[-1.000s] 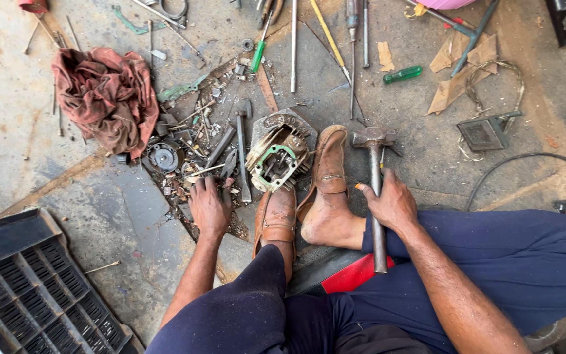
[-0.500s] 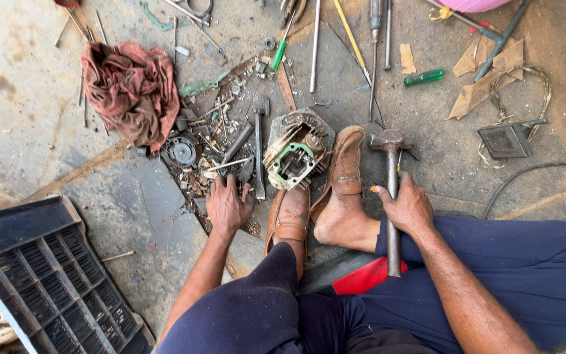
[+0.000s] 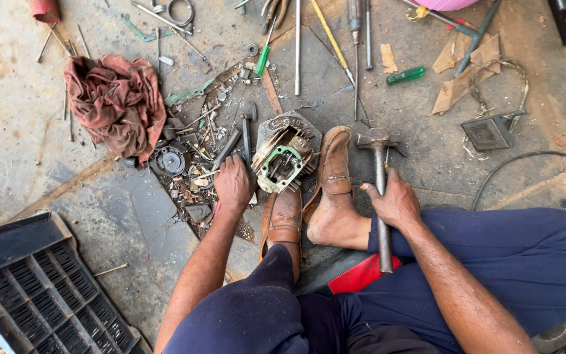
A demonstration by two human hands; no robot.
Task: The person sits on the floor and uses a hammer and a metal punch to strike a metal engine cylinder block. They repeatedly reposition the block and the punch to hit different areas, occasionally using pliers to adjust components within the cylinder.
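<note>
The right hand [image 3: 397, 203] has its fingers clamped on a grey steel hammer [image 3: 380, 190]. Left fingers [image 3: 230, 172], together, press among scrap just left of the finned grey engine casting [image 3: 283, 157]; bracing it against both shoes would steady blows.

A stained concrete floor [image 3: 21, 131] carried everything. At its centre lay a finned engine cylinder [image 3: 283, 157], with a heap of small metal parts [image 3: 194, 147] at nine o'clock of it. A crumpled red rag [image 3: 116, 105] lay toward ten o'clock, a green-handled screwdriver [image 3: 405, 75] toward one o'clock, long rods and screwdrivers [image 3: 335, 46] at twelve, and a black plastic grille [image 3: 34, 288] at seven o'clock.
</note>
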